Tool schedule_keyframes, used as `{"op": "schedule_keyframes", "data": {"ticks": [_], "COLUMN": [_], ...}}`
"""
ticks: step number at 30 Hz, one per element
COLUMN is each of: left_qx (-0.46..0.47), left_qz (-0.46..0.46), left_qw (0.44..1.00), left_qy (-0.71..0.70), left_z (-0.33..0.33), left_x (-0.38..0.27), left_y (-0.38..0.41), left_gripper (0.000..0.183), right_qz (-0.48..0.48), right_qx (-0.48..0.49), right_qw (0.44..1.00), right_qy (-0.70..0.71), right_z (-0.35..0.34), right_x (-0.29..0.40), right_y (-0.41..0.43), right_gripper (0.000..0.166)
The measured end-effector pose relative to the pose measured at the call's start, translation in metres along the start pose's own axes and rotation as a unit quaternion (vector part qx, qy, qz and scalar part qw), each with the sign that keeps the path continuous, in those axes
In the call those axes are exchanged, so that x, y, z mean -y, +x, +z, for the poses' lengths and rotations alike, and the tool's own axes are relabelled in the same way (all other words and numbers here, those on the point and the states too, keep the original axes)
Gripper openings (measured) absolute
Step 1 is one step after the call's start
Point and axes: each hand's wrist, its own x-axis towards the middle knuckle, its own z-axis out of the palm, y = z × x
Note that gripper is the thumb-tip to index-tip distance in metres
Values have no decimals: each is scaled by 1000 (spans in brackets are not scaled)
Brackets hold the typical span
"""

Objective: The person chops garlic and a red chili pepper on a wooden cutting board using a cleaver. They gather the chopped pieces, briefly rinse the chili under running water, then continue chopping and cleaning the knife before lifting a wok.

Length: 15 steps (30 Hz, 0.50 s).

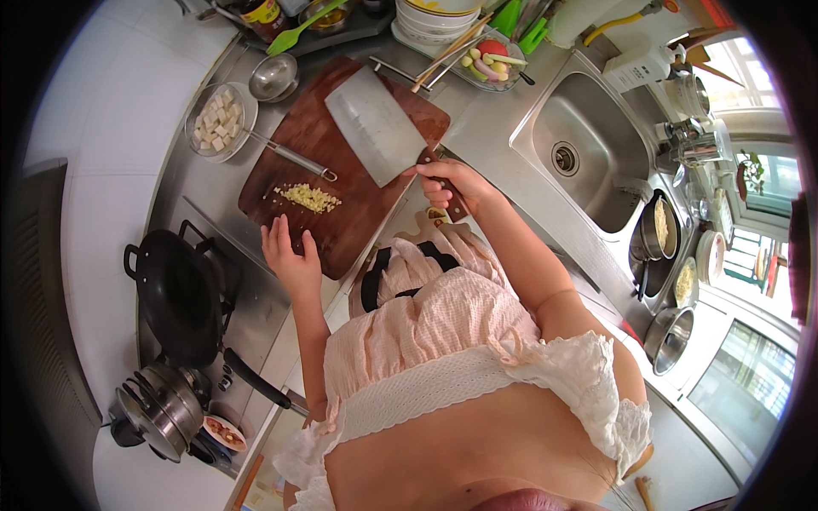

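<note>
My right hand grips the dark wooden handle of a broad steel cleaver, whose blade lies over the far part of a reddish-brown wooden cutting board. Beside the board's left edge is my left hand, fingers apart and holding nothing. Just beyond its fingertips a small heap of finely chopped pale yellow pieces, perhaps garlic or ginger, rests on the board. White cubes, which look like tofu, fill a round strainer over a bowl, and the strainer's metal handle reaches across the board.
A black wok sits on the stove at left, near stacked steel pots. A small metal bowl stands behind the board. To the right is a steel sink; a glass bowl of vegetables stands at the back.
</note>
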Motion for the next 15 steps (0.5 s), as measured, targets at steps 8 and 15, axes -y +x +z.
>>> {"op": "schedule_keyframes", "data": {"ticks": [8,15], "left_qx": [-21,-37], "left_qz": [-27,-67], "left_qw": [999,997], "left_qy": [-6,-1], "left_z": [2,5], "left_x": [-34,-55], "left_y": [5,-1], "left_gripper": [41,36], "right_qz": [75,-107], "right_qx": [74,-204], "right_qw": [992,827], "right_qy": [74,-513], "right_z": [-19,-9], "right_x": [27,38], "right_y": [53,56], "right_gripper": [29,33]}}
